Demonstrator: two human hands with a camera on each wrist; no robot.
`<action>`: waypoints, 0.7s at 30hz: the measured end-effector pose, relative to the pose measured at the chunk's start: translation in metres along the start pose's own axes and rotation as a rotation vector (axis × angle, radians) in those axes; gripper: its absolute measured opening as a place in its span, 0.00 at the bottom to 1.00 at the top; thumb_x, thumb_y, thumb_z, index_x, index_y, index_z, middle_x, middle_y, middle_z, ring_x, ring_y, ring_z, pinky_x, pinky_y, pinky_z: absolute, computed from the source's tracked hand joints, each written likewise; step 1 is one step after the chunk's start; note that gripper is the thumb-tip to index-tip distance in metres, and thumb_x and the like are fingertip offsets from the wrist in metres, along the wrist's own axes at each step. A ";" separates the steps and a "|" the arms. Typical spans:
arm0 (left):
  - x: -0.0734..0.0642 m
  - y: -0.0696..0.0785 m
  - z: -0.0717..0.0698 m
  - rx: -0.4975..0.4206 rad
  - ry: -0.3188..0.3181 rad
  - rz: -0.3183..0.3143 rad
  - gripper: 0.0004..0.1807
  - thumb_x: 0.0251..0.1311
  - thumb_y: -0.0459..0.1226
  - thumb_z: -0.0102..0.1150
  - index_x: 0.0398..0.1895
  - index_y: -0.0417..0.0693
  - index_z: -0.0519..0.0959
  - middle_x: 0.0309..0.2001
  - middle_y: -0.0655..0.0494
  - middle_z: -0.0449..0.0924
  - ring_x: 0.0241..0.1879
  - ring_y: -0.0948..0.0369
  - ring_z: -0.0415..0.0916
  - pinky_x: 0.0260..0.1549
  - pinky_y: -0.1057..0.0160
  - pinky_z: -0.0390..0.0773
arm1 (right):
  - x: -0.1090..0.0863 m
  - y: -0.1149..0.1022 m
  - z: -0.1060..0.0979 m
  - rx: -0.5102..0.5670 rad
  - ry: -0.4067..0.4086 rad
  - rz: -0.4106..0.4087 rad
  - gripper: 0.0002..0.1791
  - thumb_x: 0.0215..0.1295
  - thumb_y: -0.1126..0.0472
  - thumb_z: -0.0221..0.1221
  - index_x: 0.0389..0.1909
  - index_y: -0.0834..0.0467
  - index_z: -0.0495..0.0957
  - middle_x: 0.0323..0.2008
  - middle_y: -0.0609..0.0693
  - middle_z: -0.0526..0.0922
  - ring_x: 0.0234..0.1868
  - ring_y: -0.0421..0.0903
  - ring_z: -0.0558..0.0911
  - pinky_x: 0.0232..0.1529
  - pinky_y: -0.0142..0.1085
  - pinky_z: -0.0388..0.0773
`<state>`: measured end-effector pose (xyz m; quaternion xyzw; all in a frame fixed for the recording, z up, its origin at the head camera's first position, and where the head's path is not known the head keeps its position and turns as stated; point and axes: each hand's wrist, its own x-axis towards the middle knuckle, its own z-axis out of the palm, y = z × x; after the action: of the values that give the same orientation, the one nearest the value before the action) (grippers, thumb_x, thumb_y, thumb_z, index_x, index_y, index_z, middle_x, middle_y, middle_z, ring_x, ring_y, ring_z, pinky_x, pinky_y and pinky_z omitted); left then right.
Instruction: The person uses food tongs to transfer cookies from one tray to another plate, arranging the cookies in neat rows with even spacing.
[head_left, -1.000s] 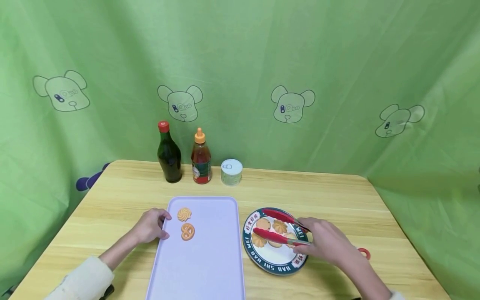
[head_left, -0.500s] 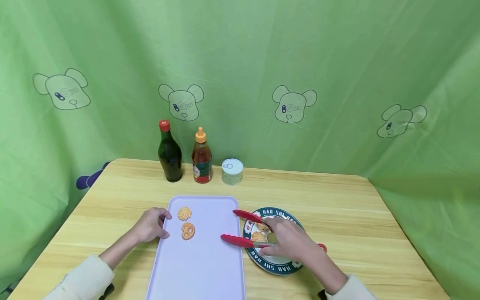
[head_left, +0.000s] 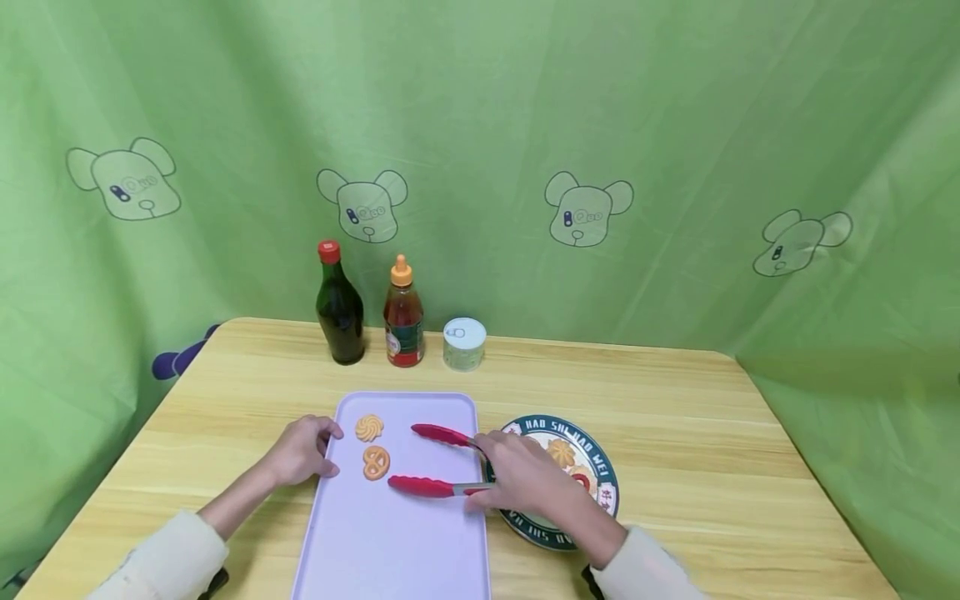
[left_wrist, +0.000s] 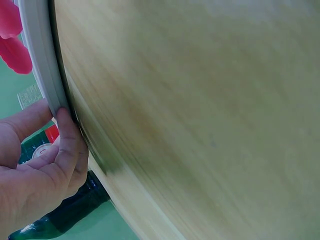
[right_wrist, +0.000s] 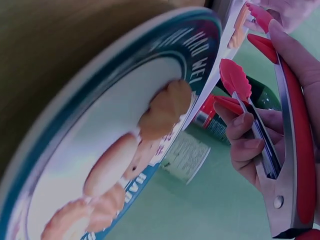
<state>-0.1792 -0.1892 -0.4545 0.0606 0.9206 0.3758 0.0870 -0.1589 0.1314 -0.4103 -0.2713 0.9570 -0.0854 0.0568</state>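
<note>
Two cookies lie on the lilac tray (head_left: 405, 550): a swirl cookie (head_left: 368, 428) near its far left corner and a pretzel-shaped cookie (head_left: 376, 462) just nearer. My left hand (head_left: 303, 452) pinches the tray's left rim (left_wrist: 42, 60) between thumb and fingers, as the left wrist view shows. My right hand (head_left: 517, 473) grips red-tipped metal tongs (head_left: 423, 486), whose tips are spread over the tray, right of the pretzel cookie, with nothing between them. Under my right hand sits a teal-rimmed plate (head_left: 546, 535) with several cookies (right_wrist: 167, 110), partly hidden by the forearm.
Along the back of the wooden table (head_left: 675, 400) stand a dark green bottle (head_left: 341, 321), a sauce bottle (head_left: 403, 325) with an orange cap, and a pull-tab can (head_left: 463, 344). A green curtain (head_left: 480, 125) hangs behind and at the sides.
My right hand has carried the spread tongs leftward from over the plate to over the tray. More of the plate's right side shows. My left hand stays on the tray rim.
</note>
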 end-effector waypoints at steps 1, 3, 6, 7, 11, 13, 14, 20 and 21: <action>0.000 0.000 0.000 -0.002 -0.001 -0.002 0.26 0.32 0.23 0.72 0.41 0.30 0.76 0.31 0.47 0.77 0.28 0.59 0.72 0.28 0.65 0.77 | 0.002 -0.002 0.001 0.000 0.001 -0.007 0.43 0.43 0.35 0.68 0.56 0.59 0.74 0.39 0.50 0.82 0.35 0.42 0.76 0.38 0.38 0.80; 0.000 0.000 0.000 -0.006 -0.004 -0.003 0.26 0.32 0.23 0.72 0.42 0.30 0.76 0.31 0.46 0.77 0.28 0.59 0.72 0.28 0.65 0.77 | 0.006 -0.005 0.003 0.009 0.010 -0.024 0.40 0.43 0.36 0.68 0.53 0.59 0.75 0.33 0.47 0.79 0.30 0.40 0.74 0.33 0.34 0.77; 0.000 0.000 0.000 -0.010 -0.006 -0.012 0.26 0.32 0.23 0.72 0.42 0.31 0.76 0.31 0.46 0.76 0.28 0.59 0.72 0.28 0.64 0.77 | 0.011 -0.009 0.006 0.022 0.018 -0.052 0.37 0.44 0.37 0.69 0.50 0.58 0.76 0.27 0.43 0.74 0.26 0.38 0.70 0.27 0.30 0.70; 0.000 0.000 0.000 -0.010 -0.007 -0.014 0.26 0.32 0.24 0.72 0.42 0.31 0.76 0.31 0.46 0.76 0.29 0.59 0.72 0.28 0.64 0.77 | 0.013 -0.011 0.007 0.023 0.021 -0.060 0.37 0.44 0.37 0.69 0.50 0.58 0.76 0.27 0.43 0.74 0.26 0.38 0.69 0.27 0.29 0.70; 0.000 0.000 0.000 -0.009 -0.009 -0.013 0.26 0.33 0.24 0.72 0.42 0.31 0.76 0.32 0.46 0.76 0.29 0.59 0.72 0.28 0.64 0.77 | 0.017 -0.017 0.008 0.011 0.027 -0.082 0.35 0.44 0.38 0.69 0.49 0.57 0.77 0.27 0.42 0.74 0.26 0.38 0.69 0.27 0.30 0.70; 0.001 0.000 0.000 -0.010 -0.010 -0.016 0.26 0.32 0.24 0.72 0.43 0.31 0.76 0.32 0.46 0.76 0.29 0.59 0.72 0.28 0.65 0.76 | 0.019 -0.019 0.008 0.001 0.025 -0.091 0.33 0.45 0.39 0.69 0.48 0.57 0.77 0.26 0.41 0.73 0.26 0.37 0.69 0.27 0.29 0.70; 0.001 0.000 0.000 -0.012 -0.011 -0.016 0.26 0.32 0.24 0.72 0.43 0.31 0.76 0.32 0.46 0.76 0.29 0.59 0.72 0.28 0.65 0.76 | 0.020 -0.020 0.008 -0.002 0.024 -0.096 0.33 0.45 0.39 0.69 0.47 0.57 0.77 0.25 0.41 0.72 0.26 0.37 0.69 0.27 0.29 0.70; 0.000 0.001 -0.001 -0.010 -0.013 -0.019 0.26 0.33 0.23 0.71 0.43 0.31 0.76 0.31 0.46 0.76 0.29 0.59 0.71 0.28 0.64 0.76 | 0.024 -0.023 0.010 -0.012 0.014 -0.118 0.32 0.47 0.39 0.68 0.47 0.56 0.77 0.24 0.40 0.72 0.25 0.37 0.69 0.26 0.28 0.69; 0.000 0.001 -0.001 -0.008 -0.013 -0.017 0.26 0.33 0.23 0.71 0.43 0.31 0.76 0.31 0.46 0.76 0.29 0.59 0.71 0.28 0.64 0.76 | 0.024 -0.024 0.010 -0.016 0.013 -0.119 0.32 0.47 0.39 0.68 0.48 0.56 0.77 0.24 0.40 0.72 0.25 0.37 0.69 0.26 0.28 0.69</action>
<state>-0.1794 -0.1890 -0.4528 0.0549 0.9190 0.3784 0.0965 -0.1657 0.0971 -0.4169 -0.3274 0.9403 -0.0829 0.0433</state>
